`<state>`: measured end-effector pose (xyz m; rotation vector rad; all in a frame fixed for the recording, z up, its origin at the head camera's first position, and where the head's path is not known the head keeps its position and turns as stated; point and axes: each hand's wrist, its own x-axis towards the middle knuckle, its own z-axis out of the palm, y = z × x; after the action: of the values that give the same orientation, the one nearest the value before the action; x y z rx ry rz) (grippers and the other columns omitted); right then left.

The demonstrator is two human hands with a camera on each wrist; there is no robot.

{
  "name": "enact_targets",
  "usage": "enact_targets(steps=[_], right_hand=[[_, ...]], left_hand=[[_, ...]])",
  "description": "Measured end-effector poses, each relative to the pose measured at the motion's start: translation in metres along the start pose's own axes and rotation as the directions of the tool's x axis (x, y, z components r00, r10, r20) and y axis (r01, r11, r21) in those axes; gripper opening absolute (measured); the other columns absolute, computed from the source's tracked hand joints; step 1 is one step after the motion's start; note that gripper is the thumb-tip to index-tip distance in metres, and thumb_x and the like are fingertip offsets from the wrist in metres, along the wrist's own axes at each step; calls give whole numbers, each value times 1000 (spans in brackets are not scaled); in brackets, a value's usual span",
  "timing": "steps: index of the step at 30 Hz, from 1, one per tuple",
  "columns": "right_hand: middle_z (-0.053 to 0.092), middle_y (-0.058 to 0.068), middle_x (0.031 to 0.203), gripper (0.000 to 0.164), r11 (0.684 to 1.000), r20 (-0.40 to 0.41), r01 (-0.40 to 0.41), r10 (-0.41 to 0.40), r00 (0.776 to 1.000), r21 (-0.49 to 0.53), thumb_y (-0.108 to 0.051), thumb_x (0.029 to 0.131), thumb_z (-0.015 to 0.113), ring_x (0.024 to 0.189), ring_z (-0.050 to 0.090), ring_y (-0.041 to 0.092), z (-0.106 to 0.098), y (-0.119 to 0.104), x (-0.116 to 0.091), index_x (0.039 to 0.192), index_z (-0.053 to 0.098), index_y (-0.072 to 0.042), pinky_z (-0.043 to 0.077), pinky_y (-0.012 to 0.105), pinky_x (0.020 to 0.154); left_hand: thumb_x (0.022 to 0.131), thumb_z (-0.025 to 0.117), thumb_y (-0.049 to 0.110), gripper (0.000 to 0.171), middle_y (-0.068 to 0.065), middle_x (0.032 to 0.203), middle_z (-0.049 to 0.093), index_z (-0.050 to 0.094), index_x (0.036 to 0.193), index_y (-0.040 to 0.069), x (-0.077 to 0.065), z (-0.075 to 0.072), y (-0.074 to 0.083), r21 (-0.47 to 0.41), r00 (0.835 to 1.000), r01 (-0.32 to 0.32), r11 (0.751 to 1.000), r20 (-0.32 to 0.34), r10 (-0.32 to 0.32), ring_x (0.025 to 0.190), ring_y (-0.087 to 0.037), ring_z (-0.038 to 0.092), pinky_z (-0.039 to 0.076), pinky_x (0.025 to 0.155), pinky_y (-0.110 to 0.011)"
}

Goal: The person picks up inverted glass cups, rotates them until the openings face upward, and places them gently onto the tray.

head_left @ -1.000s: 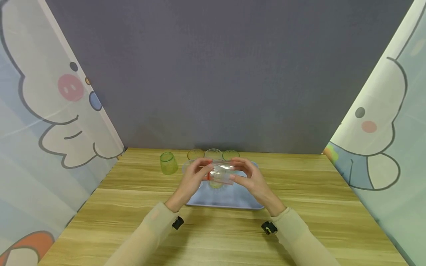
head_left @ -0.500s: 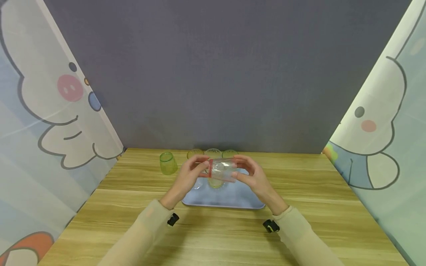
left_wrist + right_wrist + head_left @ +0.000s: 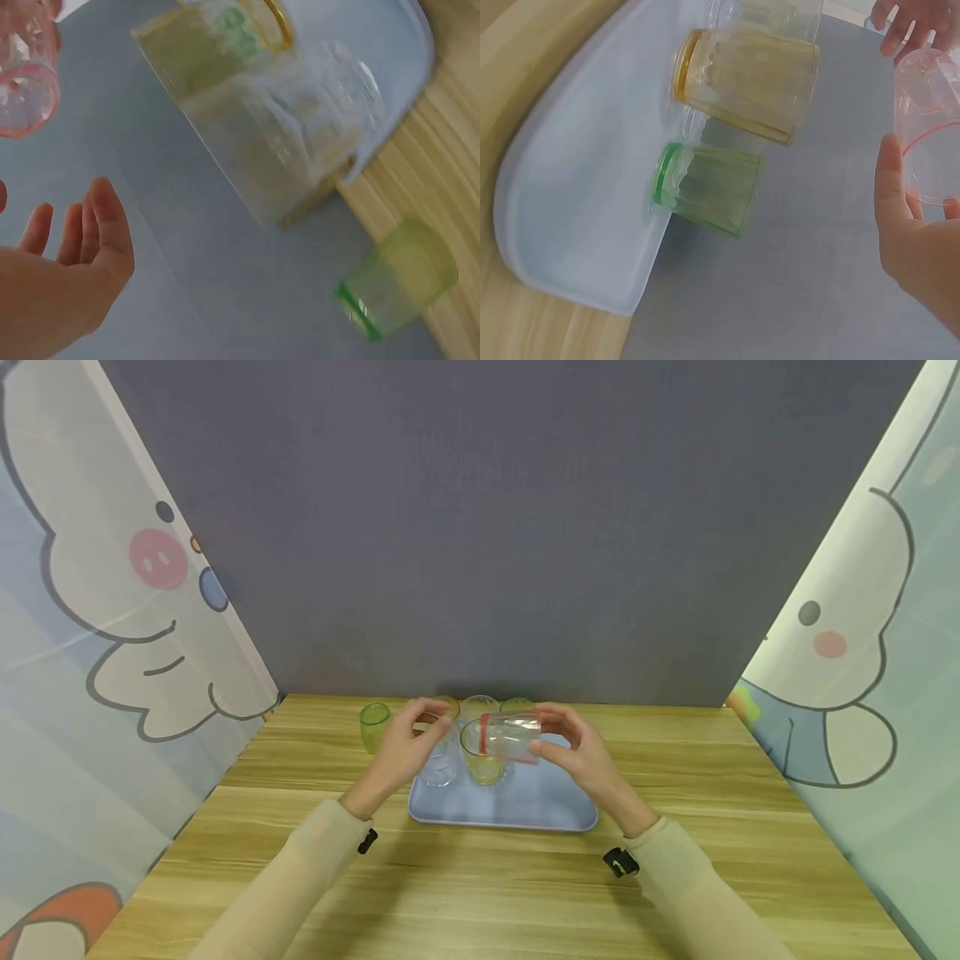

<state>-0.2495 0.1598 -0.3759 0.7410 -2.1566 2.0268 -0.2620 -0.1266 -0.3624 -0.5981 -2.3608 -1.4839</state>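
In the head view a clear pinkish glass cup (image 3: 513,737) lies sideways in the air above the light blue tray (image 3: 536,806). My right hand (image 3: 583,758) grips one end of it between thumb and fingers. At the cup's other end, its red band faces left. My left hand (image 3: 405,747) is apart from the cup, its fingers loosely bent and holding nothing, above the tray's left part. Below stand a yellowish glass cup (image 3: 486,768) and a clear glass cup (image 3: 438,770) on the tray. The left wrist view also shows the left hand (image 3: 75,274) away from the pinkish cup (image 3: 26,97).
Behind the hands, a clear cup (image 3: 478,703), a green one (image 3: 517,704) and a partly hidden yellowish one stand along the tray's back. Another green cup (image 3: 372,727) stands on the wooden table (image 3: 480,902), left of the tray. A grey panel (image 3: 480,527) rises behind the table.
My left hand has let go of the pinkish cup and moved left. The right hand keeps its grip and has shifted slightly right with the cup.
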Motion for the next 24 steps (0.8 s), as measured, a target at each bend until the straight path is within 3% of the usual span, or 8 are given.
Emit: enact_targets(steps=[6, 15, 18, 24], right_hand=[[56, 21, 131, 56, 997, -2, 8, -8, 1000, -77, -3, 91, 71, 119, 53, 24, -7, -2, 2, 142, 50, 4, 50, 27, 92], [57, 18, 130, 54, 987, -2, 13, -14, 1000, -162, -6, 91, 73, 120, 55, 27, -15, -6, 6, 141, 53, -2, 49, 28, 95], [57, 18, 131, 53, 982, 3, 13, -13, 1000, -186, -6, 91, 73, 121, 55, 31, -18, -8, 8, 141, 54, -4, 48, 30, 96], [55, 20, 133, 53, 976, 17, -7, 11, 1000, -216, -7, 92, 73, 123, 54, 37, -23, -11, 8, 141, 53, -4, 51, 28, 94]], left_hand=[[99, 65, 15, 25, -17, 115, 61, 67, 121, 3, 4, -8, -5, 180, 997, -79, 981, -1, 80, 103, -32, 58, 53, 82, -44], [95, 65, 14, 24, -18, 115, 63, 69, 114, 0, 14, -20, -7, 400, 974, -214, 891, 20, 225, 106, -35, 59, 50, 89, -50], [95, 66, 14, 24, -17, 117, 62, 68, 115, 1, 18, -26, -10, 453, 978, -193, 870, 23, 205, 111, -37, 57, 47, 94, -53], [95, 64, 16, 28, -19, 121, 59, 67, 118, 0, 24, -37, -20, 528, 990, -133, 839, 24, 141, 113, -40, 55, 47, 93, -55]])
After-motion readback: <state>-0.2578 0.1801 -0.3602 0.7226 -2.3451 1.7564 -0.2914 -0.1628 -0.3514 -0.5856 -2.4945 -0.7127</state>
